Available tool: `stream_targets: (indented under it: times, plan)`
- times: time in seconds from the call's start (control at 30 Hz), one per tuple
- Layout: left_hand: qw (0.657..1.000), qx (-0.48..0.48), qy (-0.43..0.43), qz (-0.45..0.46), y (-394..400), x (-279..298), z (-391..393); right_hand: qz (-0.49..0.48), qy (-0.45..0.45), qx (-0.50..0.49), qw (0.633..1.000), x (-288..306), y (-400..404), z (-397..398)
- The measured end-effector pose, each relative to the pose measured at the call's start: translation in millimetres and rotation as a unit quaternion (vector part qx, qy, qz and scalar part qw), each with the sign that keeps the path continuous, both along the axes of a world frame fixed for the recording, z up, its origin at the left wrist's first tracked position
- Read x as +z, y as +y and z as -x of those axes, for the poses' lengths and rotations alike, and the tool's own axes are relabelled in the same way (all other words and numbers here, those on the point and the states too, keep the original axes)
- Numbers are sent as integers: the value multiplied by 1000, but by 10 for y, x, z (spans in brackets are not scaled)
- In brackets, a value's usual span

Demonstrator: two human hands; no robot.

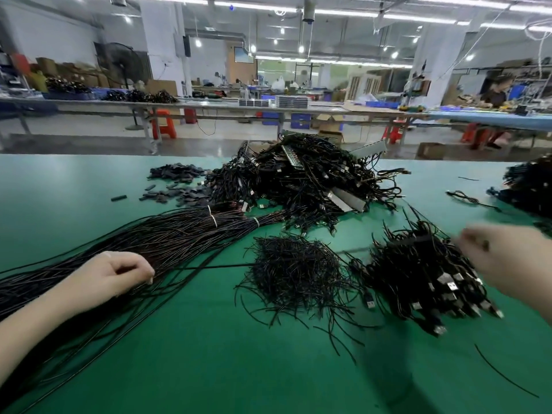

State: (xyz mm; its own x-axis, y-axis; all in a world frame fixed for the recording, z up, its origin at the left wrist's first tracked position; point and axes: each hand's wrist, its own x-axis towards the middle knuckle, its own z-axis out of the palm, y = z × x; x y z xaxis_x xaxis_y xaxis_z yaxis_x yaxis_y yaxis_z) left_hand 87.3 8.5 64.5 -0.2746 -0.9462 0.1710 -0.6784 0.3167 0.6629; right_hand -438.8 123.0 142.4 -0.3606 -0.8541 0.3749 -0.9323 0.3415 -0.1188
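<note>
Left hand (116, 273): fingers curled on strands of the cable bundle (179, 231).
Right hand (507, 258): blurred, grip unclear, above USB pile (418, 273).

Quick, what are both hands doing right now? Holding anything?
Left hand: closed, pinching a wire.
Right hand: too blurred to tell.

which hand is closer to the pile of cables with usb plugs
Right. The right hand hovers blurred over the right edge of the usb cable pile; the left hand holds the long cable bundle far to its left, beyond the heap of short wire offcuts.
</note>
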Motion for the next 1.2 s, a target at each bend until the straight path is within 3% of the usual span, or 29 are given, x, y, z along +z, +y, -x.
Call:
stream_targets:
  times: [0.07, 0.17, 0.27, 0.3, 0.37, 0.47, 0.67, 0.83, 0.97, 1.1, 1.2]
  plan:
    - [990, 25, 127, -58, -2, 31, 94, -108, 7, -19, 994, -416, 125, 99]
    - [935, 57, 335, -102, -58, 178, 415, -223, 41, -9, 974, -825, 254, -108]
    - [909, 10, 408, -90, -15, 503, 877, -239, 108, 13, 965, -858, 198, -504]
    - [910, -30, 404, -89, 36, 619, 1048, -192, 80, 49, 977, -817, 155, -655]
    - [915, -108, 374, -101, 137, 799, 1377, -78, -82, 189, 975, -648, 73, -1028]
    - [899, -175, 385, -115, 247, 907, 1837, 23, -321, 350, 880, -455, -124, -1492]
    - [830, -101, 539, -103, 302, 782, 2327, 129, -457, 401, 783, -400, -373, -1972]
    - [845, -98, 518, -91, 263, 644, 2326, 75, -533, 400, 742, -464, -445, -1987]
    - [868, -68, 487, -65, 220, 639, 2251, 30, -619, 402, 674, -442, -461, -1909]
    - [914, -84, 391, -73, 205, 630, 2184, 70, -580, 404, 704, -476, -486, -1911]
    - [919, -126, 349, -134, 242, 672, 2171, 63, -540, 418, 728, -535, -490, -1956]
